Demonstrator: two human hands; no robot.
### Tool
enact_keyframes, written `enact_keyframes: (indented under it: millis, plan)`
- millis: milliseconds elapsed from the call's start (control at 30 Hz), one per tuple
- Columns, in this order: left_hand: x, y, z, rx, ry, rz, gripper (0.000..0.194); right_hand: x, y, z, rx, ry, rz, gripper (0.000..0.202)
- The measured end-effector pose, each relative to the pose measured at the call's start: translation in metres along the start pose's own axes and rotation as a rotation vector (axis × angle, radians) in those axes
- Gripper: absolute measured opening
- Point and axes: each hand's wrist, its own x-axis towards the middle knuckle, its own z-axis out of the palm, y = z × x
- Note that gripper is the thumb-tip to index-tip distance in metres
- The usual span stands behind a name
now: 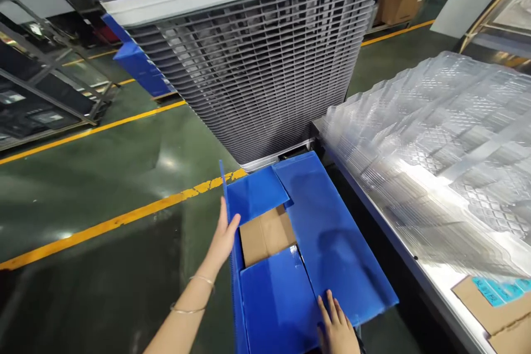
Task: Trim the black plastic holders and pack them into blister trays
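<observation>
- One blue corrugated-plastic box (269, 282) sits on the floor side, in front of the person, just left of a white table (418, 282).
- Four flaps show on it: the left flap (224, 180) stands upright; the far flap (255, 193), near flap (280, 318) and right flap (336, 238) lie folded inward.
- One gap among them bares brown cardboard (267, 235) inside.
- Left hand (224, 235): grasping the left flap, thumb on its inner side; two bangles (194, 310) circle the wrist.
- Right hand (335, 323): gripping nothing, fingers spread and laid over the seam between near and right flaps.
- One large grey louvred unit (265, 61) stands just beyond the box.
- On the table, one stack of clear plastic trays (435, 133), too many to count, and one piece of cardboard packaging (489, 310) with cyan labels (500, 290).
- Two yellow floor lines (157, 204) cross the left side, near one metal-framed rack (45, 77).
</observation>
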Motion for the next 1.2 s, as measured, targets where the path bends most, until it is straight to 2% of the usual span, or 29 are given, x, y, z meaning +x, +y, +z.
enact_keyframes:
  millis: [167, 300, 367, 433, 633, 733, 833, 1033, 1200]
  plan:
    - [0.012, 0.020, 0.071, 0.203, -0.121, 0.083, 0.070, 0.013, 0.001, -0.017, 0.037, 0.002, -0.033, 0.067]
    - [0.020, 0.031, 0.130, 0.329, -0.198, 0.148, 0.065, 0.025, 0.013, -0.039, 0.046, 0.006, -0.085, 0.069]
    - [0.027, 0.032, 0.149, 0.382, -0.173, 0.168, 0.064, 0.024, 0.020, -0.048, 0.047, 0.014, -0.109, 0.067]
    - [0.036, 0.030, 0.161, 0.431, -0.141, 0.209, 0.065, 0.018, 0.024, -0.053, 0.059, 0.033, -0.112, 0.064]
    - [0.058, 0.022, 0.170, 0.583, -0.157, 0.492, 0.063, -0.004, 0.025, -0.066, 0.193, 0.125, -0.062, 0.049]
    - [0.060, 0.023, 0.170, 0.652, -0.151, 0.571, 0.061, -0.005, 0.024, -0.071, 0.209, 0.247, -0.037, 0.052]
    - [0.064, 0.025, 0.163, 0.712, -0.142, 0.646, 0.058, 0.002, 0.023, -0.075, 0.145, 0.353, -0.039, 0.064]
    - [0.072, 0.031, 0.150, 0.809, -0.167, 0.761, 0.050, 0.040, 0.021, -0.077, 0.199, 0.230, -0.002, 0.083]
    - [0.071, 0.029, 0.149, 0.775, -0.137, 0.770, 0.047, 0.069, 0.014, -0.076, 0.265, 0.210, -0.015, 0.092]
